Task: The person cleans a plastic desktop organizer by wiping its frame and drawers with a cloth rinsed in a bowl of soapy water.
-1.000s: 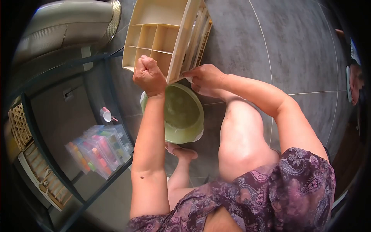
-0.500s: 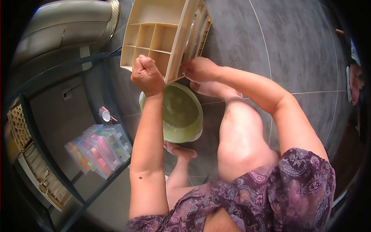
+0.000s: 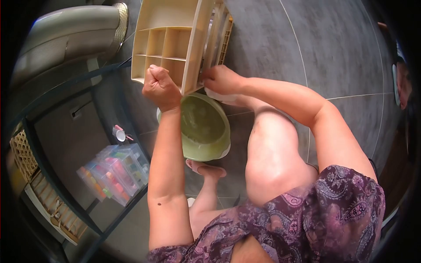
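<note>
Cream plastic makes up the compartmented organiser (image 3: 169,14), which stands tilted ahead of me, its near corner beside and partly over the green basin (image 3: 205,150) in my view; I cannot tell whether it touches the rim. My left hand (image 3: 161,87) is closed, fingers curled in and thumb on top, and I read that grip as clasped round the organiser's near edge, below the small compartments. My right hand (image 3: 222,80) is bent against the organiser's side, close to the lower corner; its fingertips are hidden, so I cannot tell whether that grip pinches anything or only presses. To handle this well, I would let the left side carry the steadying, wrist firm and straight, so the right fingers are free to work in short, light strokes along the narrow side gaps. Thin dividers could flex, so I would bear on the thick outer frame instead. Pushing from the right alone could swing the corner into the basin, so I would match each push with an even counterhold on the left. The bare foot area sits near the right hand, so the frame is best lowered gently onto the tiled floor (image 3: 272,44).
</note>
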A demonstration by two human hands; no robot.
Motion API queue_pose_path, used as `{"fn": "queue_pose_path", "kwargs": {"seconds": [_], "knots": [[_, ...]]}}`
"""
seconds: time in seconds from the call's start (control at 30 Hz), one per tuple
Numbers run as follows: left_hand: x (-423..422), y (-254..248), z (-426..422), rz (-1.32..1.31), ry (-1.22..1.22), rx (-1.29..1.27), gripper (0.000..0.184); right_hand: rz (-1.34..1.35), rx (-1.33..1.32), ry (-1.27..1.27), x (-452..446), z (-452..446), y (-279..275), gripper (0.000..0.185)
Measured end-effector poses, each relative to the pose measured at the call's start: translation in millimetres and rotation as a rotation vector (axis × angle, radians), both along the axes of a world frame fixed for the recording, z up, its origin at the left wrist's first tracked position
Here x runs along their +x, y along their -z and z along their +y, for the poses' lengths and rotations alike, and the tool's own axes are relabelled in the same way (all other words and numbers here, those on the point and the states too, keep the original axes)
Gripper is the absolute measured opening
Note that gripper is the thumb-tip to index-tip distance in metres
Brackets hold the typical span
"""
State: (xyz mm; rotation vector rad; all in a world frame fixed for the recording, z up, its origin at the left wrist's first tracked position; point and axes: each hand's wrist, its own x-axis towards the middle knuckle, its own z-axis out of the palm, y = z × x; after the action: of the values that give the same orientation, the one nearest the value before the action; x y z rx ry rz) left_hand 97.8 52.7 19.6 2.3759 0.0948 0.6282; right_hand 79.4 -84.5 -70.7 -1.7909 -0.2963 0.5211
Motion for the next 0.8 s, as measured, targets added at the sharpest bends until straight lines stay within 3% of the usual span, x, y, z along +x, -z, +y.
{"fn": "queue_pose_path", "kwargs": {"seconds": [0.17,0.27,0.4,0.5,0.53,0.6,0.63,0.7,0.73,0.8], "knots": [[-2.4,1.3,0.1,-0.002,-0.023,0.021,0.035,0.162,-0.071,-0.045,17.0,15.6,9.3,0.026],[-3.1,2.1,0.8,0.015,-0.038,0.006,0.036,0.2,-0.185,-0.124,17.0,24.1,-14.0,0.025],[-3.1,-0.7,-1.3,0.04,-0.04,0.023,0.036,0.224,-0.056,-0.126,17.5,23.2,-10.3,0.027],[-2.7,-2.8,-2.4,0.035,-0.03,0.066,0.037,0.723,0.296,-0.14,22.7,-7.6,-20.2,0.026],[-1.9,-2.1,-1.4,0.024,-0.023,0.085,0.037,0.728,0.334,-0.185,22.4,-22.2,-23.7,0.027],[-3.0,0.9,1.4,0.038,-0.025,0.078,0.034,0.647,0.379,-0.019,19.1,-48.1,-22.8,0.029],[-3.4,-0.8,-0.2,0.045,-0.029,0.06,0.034,0.699,0.431,0.176,19.7,-47.0,19.2,0.029],[-4.6,-2.8,-3.4,0.065,-0.036,0.026,0.034,0.495,0.261,0.382,34.0,-67.2,49.3,0.032],[-5.0,-3.7,-4.4,0.065,-0.029,0.012,0.035,0.547,0.114,0.435,43.5,-78.4,32.8,0.031],[-4.6,-4.4,-5.4,0.065,-0.033,0.015,0.035,0.073,-0.003,0.52,62.8,-82.2,67.9,0.038]]}}
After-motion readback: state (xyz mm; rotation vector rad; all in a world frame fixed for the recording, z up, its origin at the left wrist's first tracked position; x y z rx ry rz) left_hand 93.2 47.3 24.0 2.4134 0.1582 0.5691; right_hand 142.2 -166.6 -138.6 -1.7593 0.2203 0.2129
